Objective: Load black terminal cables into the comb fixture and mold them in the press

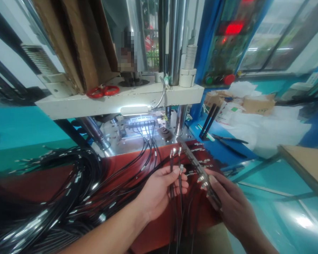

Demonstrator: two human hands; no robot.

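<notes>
Several thin black cables (180, 192) with metal connector ends run upright through my left hand (163, 187); thumb and fingers are closed around them. Close beside it, on the right, my right hand (228, 197) grips a long narrow metal bar (194, 160) near its lower end. The bar slants up and to the left, with small shiny pieces along its edge by my fingers. Under both hands lies a reddish-brown board (156, 229). More cable ends (205, 161) rest on it just right of the bar. Part of my right fingers is hidden behind the bar.
A press with a white crossbeam (137, 93) stands ahead, red-handled scissors (103, 91) on it. Cables run into a lit fixture (141, 123) below. A thick cable bundle (79, 176) lies left. Right are pliers (231, 144), white bags (265, 130) and a control panel (222, 53).
</notes>
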